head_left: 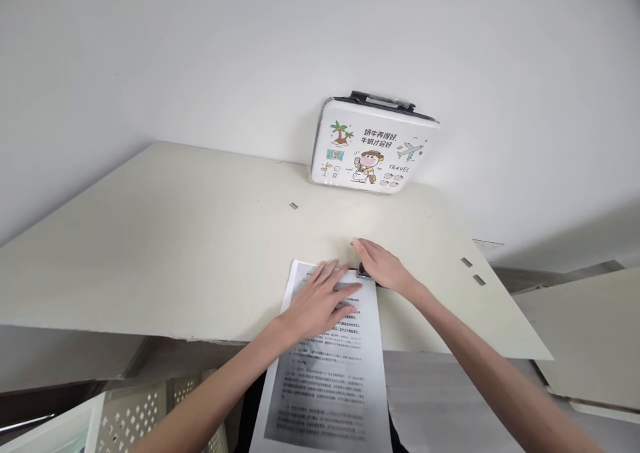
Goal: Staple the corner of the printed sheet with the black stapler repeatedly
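Note:
My left hand lies flat with spread fingers on the upper part of a printed paper sheet. The sheet's top rests on the table and its lower part hangs over the front edge towards me. At the sheet's top right corner my right hand is closed over a small black and silver stapler. Only its front end and a bit of dark base show; the palm covers the rest. The corner of the paper meets the stapler's metal end.
A white cartoon-printed case with a black handle leans against the wall at the back of the pale table. Small metal slots are set in the tabletop. A white perforated basket stands below at the left.

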A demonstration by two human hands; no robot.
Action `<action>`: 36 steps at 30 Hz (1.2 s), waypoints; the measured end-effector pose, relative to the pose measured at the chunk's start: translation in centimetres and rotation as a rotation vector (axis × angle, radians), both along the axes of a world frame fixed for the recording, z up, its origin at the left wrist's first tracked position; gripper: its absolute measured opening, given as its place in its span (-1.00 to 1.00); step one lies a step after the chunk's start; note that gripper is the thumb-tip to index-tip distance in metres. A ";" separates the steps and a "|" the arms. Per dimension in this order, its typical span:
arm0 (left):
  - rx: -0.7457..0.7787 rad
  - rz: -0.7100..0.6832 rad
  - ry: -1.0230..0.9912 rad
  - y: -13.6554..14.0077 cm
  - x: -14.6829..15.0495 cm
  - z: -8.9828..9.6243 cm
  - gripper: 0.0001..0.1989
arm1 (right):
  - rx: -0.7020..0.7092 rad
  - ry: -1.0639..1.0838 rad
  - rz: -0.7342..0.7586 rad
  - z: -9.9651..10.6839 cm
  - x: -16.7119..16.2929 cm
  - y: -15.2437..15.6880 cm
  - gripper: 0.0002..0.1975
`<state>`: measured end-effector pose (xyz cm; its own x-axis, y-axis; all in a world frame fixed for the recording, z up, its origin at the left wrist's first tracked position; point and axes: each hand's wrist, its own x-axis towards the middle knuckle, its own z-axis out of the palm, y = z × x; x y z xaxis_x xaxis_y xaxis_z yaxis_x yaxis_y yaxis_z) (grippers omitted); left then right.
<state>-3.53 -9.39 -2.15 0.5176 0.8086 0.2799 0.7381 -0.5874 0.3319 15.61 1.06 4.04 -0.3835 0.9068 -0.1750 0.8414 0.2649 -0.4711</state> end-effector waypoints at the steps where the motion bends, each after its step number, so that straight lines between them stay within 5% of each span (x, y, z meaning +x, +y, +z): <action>1: 0.003 0.000 -0.004 0.0 0.0 0.0 -0.51 | -0.004 0.002 -0.001 0.0 0.0 0.0 -0.44; 36: 0.022 -0.013 -0.048 0.2 -0.1 -0.9 -0.52 | -0.025 -0.171 0.032 -0.7 -0.3 0.0 -0.44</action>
<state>-3.60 -9.18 -3.04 0.5135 0.7952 0.3224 0.7142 -0.6043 0.3532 15.29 1.09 3.30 -0.3750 0.8890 -0.2628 0.9010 0.2828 -0.3288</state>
